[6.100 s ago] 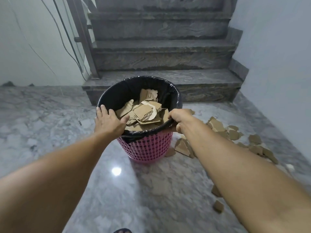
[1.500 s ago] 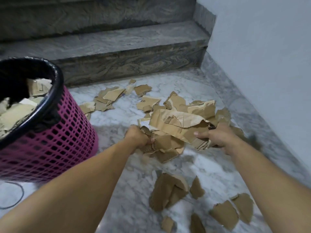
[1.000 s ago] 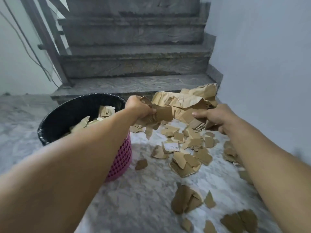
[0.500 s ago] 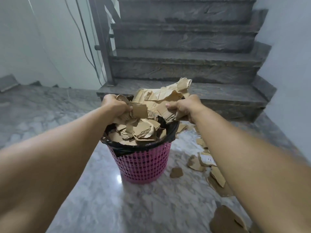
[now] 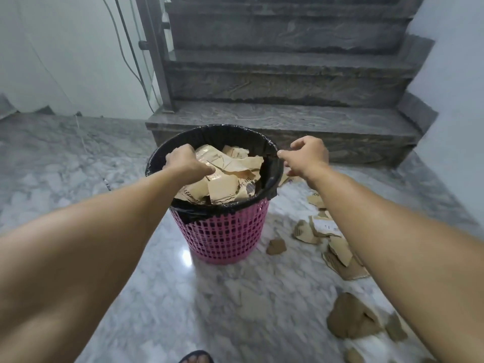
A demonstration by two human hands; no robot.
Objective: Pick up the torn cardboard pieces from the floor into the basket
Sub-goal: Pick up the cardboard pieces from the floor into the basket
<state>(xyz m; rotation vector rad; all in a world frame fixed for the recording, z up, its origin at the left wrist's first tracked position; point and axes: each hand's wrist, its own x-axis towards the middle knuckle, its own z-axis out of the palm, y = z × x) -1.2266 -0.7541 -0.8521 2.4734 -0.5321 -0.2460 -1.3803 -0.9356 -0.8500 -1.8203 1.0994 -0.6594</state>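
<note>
Over the pink basket [image 5: 222, 237] our left hand [image 5: 184, 163] presses curled fingers onto the cardboard pieces [image 5: 227, 179] piled inside; whether it grips one, we cannot tell. Our right hand [image 5: 306, 155] hangs loosely curled, holding nothing, just beside the rim. More scraps [image 5: 332, 244] lie on the floor [image 5: 78, 158] to the right.

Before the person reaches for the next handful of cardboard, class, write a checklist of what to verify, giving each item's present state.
1. Basket upright on the floor: ok.
2. Room left in the basket: not ok; the cardboard in it is piled close to the rim.
3. Left hand free: cannot tell; it rests on the pile, fingers curled down, grip unclear.
4. Right hand free: ok; it hovers beside the rim, fingers loosely curled, holding nothing.
5. Black liner still folded over the rim: ok.
6. Floor cleared: not ok; torn pieces lie to the right of the basket.
</note>
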